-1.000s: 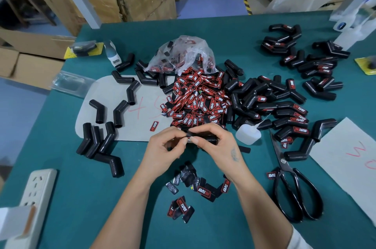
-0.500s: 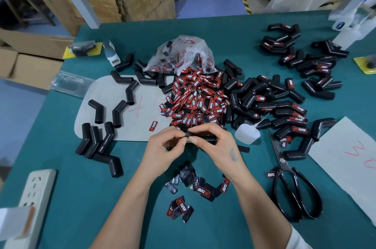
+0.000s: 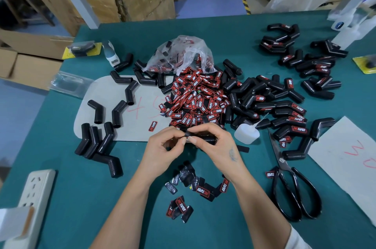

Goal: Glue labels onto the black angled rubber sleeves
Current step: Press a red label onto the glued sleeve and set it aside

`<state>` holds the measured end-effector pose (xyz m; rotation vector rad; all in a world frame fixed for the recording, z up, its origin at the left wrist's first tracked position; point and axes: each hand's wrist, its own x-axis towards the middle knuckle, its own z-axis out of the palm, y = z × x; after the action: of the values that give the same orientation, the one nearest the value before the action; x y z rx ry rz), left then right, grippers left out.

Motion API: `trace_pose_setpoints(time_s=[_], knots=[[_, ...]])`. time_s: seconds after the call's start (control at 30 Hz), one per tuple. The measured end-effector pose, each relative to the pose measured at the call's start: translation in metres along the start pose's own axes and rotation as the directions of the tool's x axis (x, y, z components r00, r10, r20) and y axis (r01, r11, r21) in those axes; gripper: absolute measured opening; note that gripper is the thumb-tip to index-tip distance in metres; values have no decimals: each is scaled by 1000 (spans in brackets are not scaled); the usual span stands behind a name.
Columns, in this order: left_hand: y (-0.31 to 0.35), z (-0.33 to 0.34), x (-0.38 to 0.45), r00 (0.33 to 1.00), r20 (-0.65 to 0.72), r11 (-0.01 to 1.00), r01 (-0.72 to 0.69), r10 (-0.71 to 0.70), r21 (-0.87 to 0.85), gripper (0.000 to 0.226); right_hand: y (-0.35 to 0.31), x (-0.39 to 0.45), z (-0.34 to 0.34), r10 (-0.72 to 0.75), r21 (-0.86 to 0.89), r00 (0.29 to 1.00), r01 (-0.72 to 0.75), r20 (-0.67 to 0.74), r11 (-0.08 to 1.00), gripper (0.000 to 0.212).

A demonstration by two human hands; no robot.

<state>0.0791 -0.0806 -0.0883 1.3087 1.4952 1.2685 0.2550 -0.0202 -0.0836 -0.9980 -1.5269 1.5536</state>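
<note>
left hand (image 3: 162, 148) + right hand (image 3: 215, 143): both grips pinch one sleeve (image 3: 205, 139) above worktop (image 3: 61, 187), near label pile (image 3: 195, 100) | risk: label hidden, may sit crooked; glue may smear fingers

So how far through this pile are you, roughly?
Done: labelled sleeves are heaped right of the loose labels, with more at the far right. In hand: the left hand and right hand hold one black sleeve together. Left: bare sleeves on the left, and many loose labels. Looks past halfway, by rough count.
</note>
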Motion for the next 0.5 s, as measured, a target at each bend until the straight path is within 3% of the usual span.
trace_pose_setpoints(time_s=[0.5], knots=[[0,0,0,1000,1,1000,4,-4,4,13,-1,-1,-1,13,-21,1000,-12,3,1000,15]])
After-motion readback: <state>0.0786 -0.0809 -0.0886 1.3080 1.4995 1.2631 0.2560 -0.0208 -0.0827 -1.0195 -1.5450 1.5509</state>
